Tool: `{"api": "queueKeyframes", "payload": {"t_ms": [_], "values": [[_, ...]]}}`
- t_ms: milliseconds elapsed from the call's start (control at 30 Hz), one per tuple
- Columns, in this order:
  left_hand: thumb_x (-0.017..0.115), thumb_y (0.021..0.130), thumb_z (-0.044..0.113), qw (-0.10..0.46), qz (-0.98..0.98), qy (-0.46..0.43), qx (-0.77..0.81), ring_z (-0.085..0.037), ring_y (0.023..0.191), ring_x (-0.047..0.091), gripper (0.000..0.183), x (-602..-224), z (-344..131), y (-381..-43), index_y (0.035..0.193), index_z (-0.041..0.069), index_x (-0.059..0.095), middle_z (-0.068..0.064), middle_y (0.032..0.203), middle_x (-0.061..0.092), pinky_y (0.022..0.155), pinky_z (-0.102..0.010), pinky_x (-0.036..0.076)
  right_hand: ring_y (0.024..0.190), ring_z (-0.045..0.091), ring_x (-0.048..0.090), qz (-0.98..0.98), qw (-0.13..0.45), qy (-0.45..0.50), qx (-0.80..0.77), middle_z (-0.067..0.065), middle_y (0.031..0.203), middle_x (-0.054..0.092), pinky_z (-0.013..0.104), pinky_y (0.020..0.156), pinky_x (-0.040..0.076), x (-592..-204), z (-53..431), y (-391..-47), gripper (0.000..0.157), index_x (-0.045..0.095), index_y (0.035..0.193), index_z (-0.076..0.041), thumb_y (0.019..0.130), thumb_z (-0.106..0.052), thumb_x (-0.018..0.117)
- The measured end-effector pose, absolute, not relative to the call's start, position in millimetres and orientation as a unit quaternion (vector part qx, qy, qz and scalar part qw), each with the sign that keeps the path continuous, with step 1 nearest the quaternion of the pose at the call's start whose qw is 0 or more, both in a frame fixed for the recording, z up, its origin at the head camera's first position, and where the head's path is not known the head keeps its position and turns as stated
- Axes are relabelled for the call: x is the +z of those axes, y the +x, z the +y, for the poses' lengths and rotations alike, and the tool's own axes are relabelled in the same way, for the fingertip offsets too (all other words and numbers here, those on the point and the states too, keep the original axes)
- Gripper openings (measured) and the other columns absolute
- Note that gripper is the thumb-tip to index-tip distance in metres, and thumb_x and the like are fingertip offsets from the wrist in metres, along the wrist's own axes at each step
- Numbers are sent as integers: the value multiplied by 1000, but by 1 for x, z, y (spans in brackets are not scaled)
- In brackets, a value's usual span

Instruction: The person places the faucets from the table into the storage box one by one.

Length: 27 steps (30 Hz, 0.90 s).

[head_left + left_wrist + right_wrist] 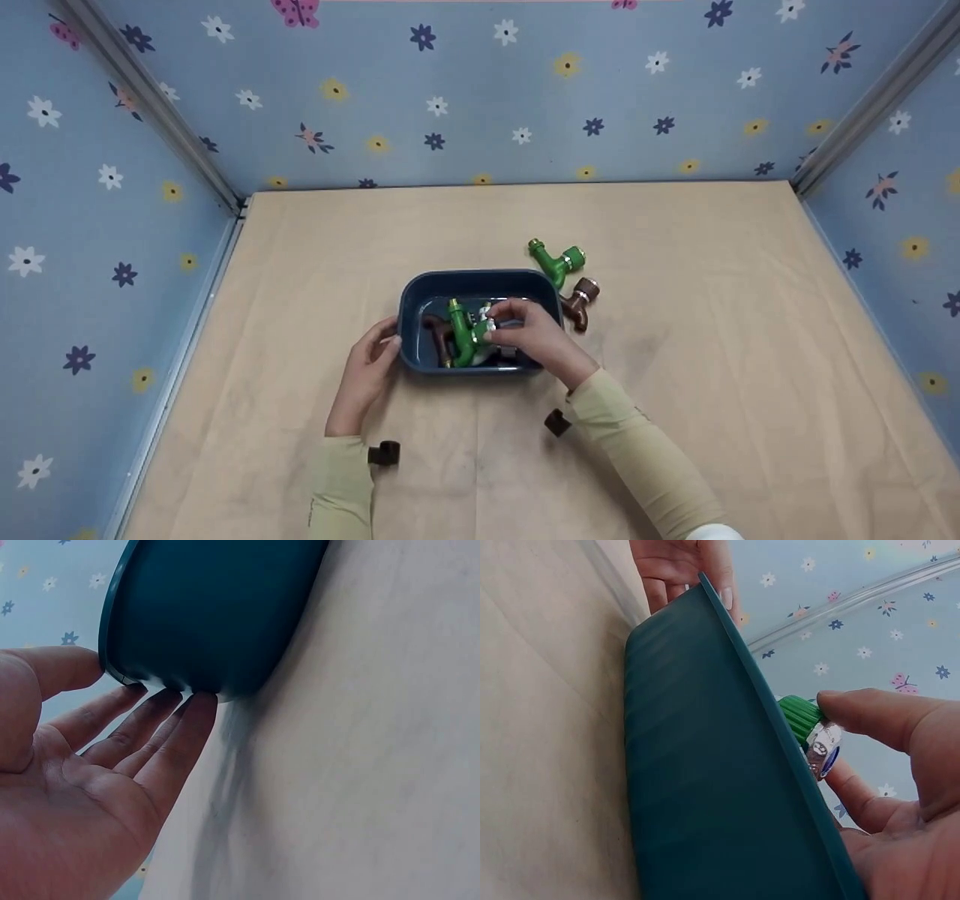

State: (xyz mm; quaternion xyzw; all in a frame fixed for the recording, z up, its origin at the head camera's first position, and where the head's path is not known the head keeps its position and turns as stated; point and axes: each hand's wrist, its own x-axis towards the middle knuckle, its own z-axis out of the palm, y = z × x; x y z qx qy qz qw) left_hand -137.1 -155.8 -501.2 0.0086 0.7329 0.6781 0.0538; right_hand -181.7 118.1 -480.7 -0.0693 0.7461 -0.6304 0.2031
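Observation:
A dark blue plastic bin (480, 371) holds a green tap (461, 337), a brown tap (439, 337) and other pieces partly hidden under my right hand. My right hand (536, 337) reaches over the bin's right side, pinching the green tap by its knob end between thumb and fingers. In the right wrist view, the ribbed green knob (801, 718) and its silver collar show past the rim, with the thumb tip against them. My left hand (367, 367) touches the bin's left end with fairly straight fingers (180, 742); its thumb lies at the rim.
Outside the bin's right back corner lie another green tap (553, 262) and another brown tap (581, 304). Small dark objects (385, 453) appear beside both forearms. Flower-patterned panels (480, 90) enclose the beige table cover (712, 300) at the back and sides.

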Motion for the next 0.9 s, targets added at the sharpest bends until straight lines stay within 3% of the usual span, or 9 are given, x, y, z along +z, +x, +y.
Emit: {"api": "queueKeyframes", "payload": {"t_ms": [300, 733, 900], "values": [[50, 99, 5, 69, 723, -14, 688, -37, 121, 49, 42, -497, -154, -135, 139, -6, 42, -26, 133, 47, 90, -22, 45, 98, 21, 63, 741, 216, -87, -629, 21, 113, 62, 31, 81, 52, -457, 117, -171, 34, 58, 115, 10, 84, 1, 69], [50, 99, 4, 64, 725, -9, 685, -36, 120, 50, 42, -499, -154, -136, 139, -7, 42, -26, 132, 48, 90, -22, 45, 109, 29, 59, 732, 229, -94, -634, 25, 118, 59, 26, 80, 51, -458, 116, -173, 35, 56, 118, 12, 85, 4, 66], [49, 99, 4, 64, 720, -6, 691, -36, 120, 50, 42, -506, -156, -138, 139, -7, 42, -26, 132, 48, 92, -22, 44, 109, 26, 59, 735, 221, -91, -635, 19, 116, 62, 28, 83, 51, -476, 118, -180, 34, 60, 116, 7, 85, 0, 69]]}}
